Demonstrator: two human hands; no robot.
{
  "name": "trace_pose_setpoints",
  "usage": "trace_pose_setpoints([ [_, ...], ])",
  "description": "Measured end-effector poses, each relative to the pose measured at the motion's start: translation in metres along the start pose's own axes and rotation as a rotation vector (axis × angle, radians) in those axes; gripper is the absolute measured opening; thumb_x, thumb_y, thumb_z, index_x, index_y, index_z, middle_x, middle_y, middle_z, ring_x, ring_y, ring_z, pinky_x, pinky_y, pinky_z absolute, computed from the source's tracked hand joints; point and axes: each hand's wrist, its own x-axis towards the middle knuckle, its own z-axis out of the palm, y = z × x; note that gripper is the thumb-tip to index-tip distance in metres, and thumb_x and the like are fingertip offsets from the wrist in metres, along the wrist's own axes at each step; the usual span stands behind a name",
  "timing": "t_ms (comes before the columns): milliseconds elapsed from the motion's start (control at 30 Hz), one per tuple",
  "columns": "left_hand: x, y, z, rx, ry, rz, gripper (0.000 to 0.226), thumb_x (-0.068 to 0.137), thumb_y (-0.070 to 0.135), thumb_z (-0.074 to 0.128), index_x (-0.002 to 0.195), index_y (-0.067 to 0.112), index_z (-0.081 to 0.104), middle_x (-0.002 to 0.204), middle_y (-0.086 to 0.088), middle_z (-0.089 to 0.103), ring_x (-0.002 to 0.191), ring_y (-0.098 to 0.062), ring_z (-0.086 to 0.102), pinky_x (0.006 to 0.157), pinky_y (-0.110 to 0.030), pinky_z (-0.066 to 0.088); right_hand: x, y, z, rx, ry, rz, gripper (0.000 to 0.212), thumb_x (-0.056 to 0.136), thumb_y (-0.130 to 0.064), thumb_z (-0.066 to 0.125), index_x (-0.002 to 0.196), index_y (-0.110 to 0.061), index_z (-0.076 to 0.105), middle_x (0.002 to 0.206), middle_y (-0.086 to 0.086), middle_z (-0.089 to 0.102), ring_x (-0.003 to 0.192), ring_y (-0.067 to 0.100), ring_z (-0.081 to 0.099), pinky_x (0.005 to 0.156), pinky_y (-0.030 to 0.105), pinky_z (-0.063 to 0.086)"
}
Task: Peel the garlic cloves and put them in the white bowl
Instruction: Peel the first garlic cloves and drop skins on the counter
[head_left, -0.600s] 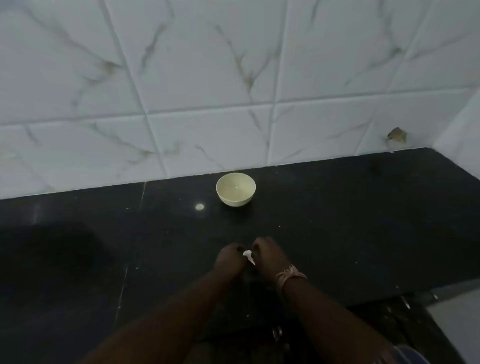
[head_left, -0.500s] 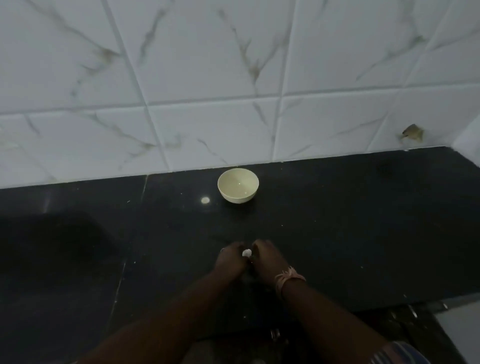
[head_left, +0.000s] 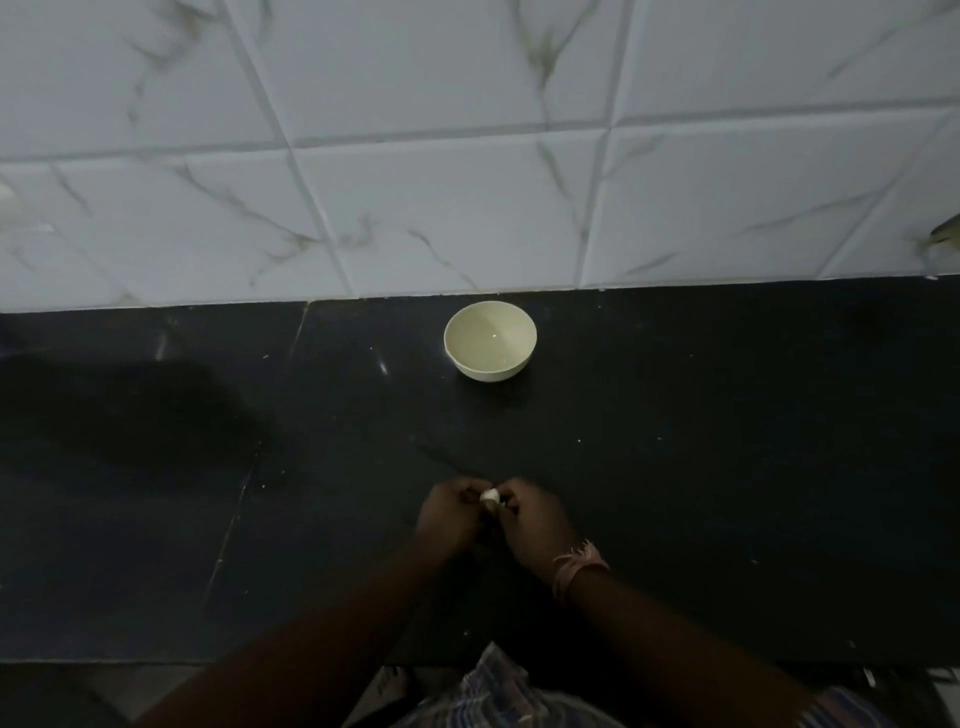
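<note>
We see both hands meet low over the black counter (head_left: 675, 467), the left hand (head_left: 451, 519) and right hand (head_left: 532, 519) each with fingers curled in, pinching one small pale garlic clove (head_left: 490, 496) between them. Only a sliver of the clove shows; the rest sits behind the fingertips, so we cannot tell how much skin remains on it. The dim light swallows finger detail (knuckles are mere dark lumps). The white bowl (head_left: 490, 340) stands well apart, near the marbled tile wall (head_left: 467, 208), its inside apparently bare. A frayed pink wristband (head_left: 576, 564) circles the right wrist. Checked cloth (head_left: 498, 691) is cut off by the bottom edge.
</note>
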Motion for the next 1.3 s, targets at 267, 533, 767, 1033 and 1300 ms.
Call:
trace_pose_setpoints([
  [267,-0.012,0.024,-0.025,-0.575,-0.166,-0.149,0.013,0.099,0.000,0.061,0.109,0.004,0.067,0.093,-0.009,0.071,0.076,-0.012,0.069,0.058,-0.017,0.055,-0.024,-0.021,0.001,0.279,0.180,0.034,0.013,0.091,-0.013,0.069,0.095,-0.023,0.075,0.079,-0.005,0.075,0.068,0.004,0.068,0.060,0.022,0.049],
  [533,-0.033,0.036,-0.065,-0.942,-0.317,-0.119,0.028,0.092,0.000,0.065,0.120,0.003,0.067,0.113,-0.013,0.076,0.097,-0.020,0.075,0.076,-0.026,0.061,-0.047,-0.071,-0.012,0.465,0.322,0.055,0.009,0.095,-0.022,0.069,0.093,-0.028,0.076,0.079,-0.010,0.074,0.070,0.003,0.068,0.062,0.019,0.052],
  [767,-0.029,0.051,-0.066,-1.046,-0.375,-0.128,0.023,0.095,-0.003,0.058,0.115,0.004,0.067,0.104,-0.012,0.077,0.088,-0.018,0.076,0.070,-0.025,0.061,-0.035,-0.084,-0.025,0.437,0.316,0.105,0.007,0.097,-0.028,0.064,0.093,-0.027,0.070,0.082,-0.008,0.072,0.072,0.004,0.067,0.067,0.025,0.054],
  [1033,-0.021,0.050,-0.068,-1.061,-0.324,-0.125,0.036,0.076,0.004,0.070,0.112,0.005,0.067,0.105,-0.013,0.076,0.089,-0.021,0.075,0.069,-0.026,0.061,-0.029,-0.083,-0.033,0.374,0.336,-0.002,0.022,0.098,-0.018,0.061,0.110,-0.036,0.065,0.110,-0.018,0.065,0.099,-0.006,0.064,0.082,0.018,0.053],
  [1300,-0.021,0.054,-0.065,-0.860,-0.178,0.165,0.042,0.078,0.010,0.071,0.120,0.004,0.070,0.115,-0.016,0.075,0.108,-0.029,0.072,0.090,-0.038,0.058,-0.025,-0.092,-0.045,0.475,0.306,-0.124,0.011,0.093,-0.021,0.072,0.101,-0.029,0.072,0.098,-0.011,0.074,0.093,0.006,0.071,0.083,0.035,0.060],
])
